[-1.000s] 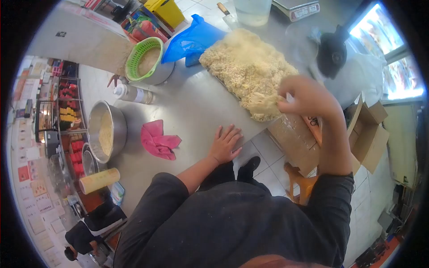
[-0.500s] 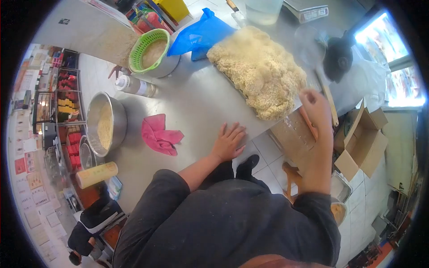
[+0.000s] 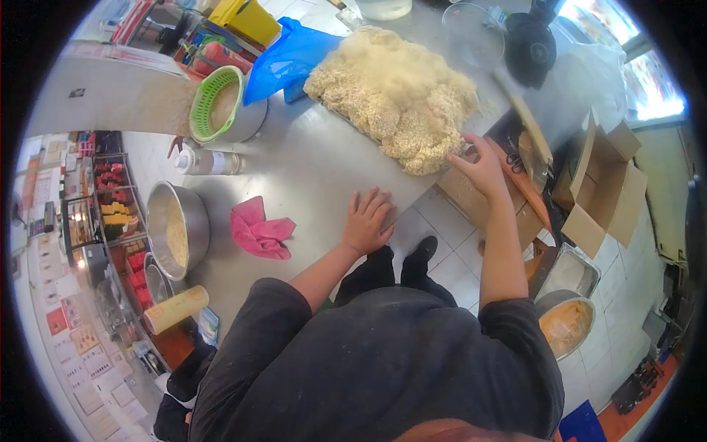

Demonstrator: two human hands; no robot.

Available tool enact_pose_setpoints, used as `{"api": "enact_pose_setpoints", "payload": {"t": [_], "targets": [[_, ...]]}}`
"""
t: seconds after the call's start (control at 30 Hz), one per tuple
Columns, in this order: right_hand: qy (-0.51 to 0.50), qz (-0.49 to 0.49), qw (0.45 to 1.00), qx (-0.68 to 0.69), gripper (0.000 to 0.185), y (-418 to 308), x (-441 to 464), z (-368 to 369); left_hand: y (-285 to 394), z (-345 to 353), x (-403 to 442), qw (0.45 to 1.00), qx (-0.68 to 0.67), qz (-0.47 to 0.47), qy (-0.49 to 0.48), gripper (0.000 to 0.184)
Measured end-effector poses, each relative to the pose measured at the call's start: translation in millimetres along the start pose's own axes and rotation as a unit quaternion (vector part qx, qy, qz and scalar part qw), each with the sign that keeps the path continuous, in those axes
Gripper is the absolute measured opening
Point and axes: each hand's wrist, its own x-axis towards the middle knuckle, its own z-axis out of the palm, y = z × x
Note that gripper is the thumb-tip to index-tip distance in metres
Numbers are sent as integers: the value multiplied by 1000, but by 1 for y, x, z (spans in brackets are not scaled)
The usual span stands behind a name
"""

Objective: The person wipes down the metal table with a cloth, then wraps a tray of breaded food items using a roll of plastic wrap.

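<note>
- Crumb-coated mound [image 3: 394, 96] is sitting on the steel table [image 3: 317, 173], ahead of me and toward my right, its near corner reaching the table edge by my right hand [image 3: 482, 168].
- Handling, my read: whole mound is looking heavy, soft and lumpy, with loose powder lying on top. I'm expecting crumbs to shed and the surface to give under pressure; not slippery, just messy.
- Best hold, my judgement: I'm favoring a scooped palm under a small portion at the near corner. For the whole load, I'm wanting both hands low on opposite sides; pinching the top is risking breakage.
- A thin edge is showing beneath the mound; I'm not able to tell if that's a tray.
- Right grip: thumb and fingers are standing apart, curling around a gap, clamping nothing that I'm seeing. Fingertips are hovering at the mound's corner; I can't tell if they're touching.
- Right arm is reaching forward, forearm running up from the dark sleeve [image 3: 519, 335].
- Left hand [image 3: 368, 223] is lying palm down on the table near its front edge, fingers slightly spread, gripping nothing, arm angling inward.
- Pink cloth [image 3: 261, 228] is lying left of that hand; blue plastic bag [image 3: 291, 55] is sitting beside the mound's far-left side.
</note>
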Motion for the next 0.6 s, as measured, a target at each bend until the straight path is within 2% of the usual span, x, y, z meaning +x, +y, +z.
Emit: {"api": "enact_pose_setpoints", "payload": {"t": [0.17, 0.23, 0.27, 0.33, 0.57, 0.6], "targets": [[-8, 7, 998, -57, 49, -12, -2, -11, -1, 0, -1, 1000, 1, -2, -2, 46], [25, -63, 994, -90, 37, -19, -3, -13, -1, 1, -1, 1000, 0, -4, 1, 46], [22, -66, 993, -92, 37, -23, -4, -15, -1, 1, -2, 1000, 1, -5, 1, 45], [42, -115, 977, -173, 30, -36, -7, -21, -1, 0, -2, 1000, -1, -7, 3, 45], [24, -142, 967, -213, 23, -74, -14, -27, -2, 0, -4, 1000, -3, -5, 13, 45], [31, -185, 951, -248, 21, -86, -18, -30, -3, 0, -4, 1000, -2, -9, 17, 45]]}}
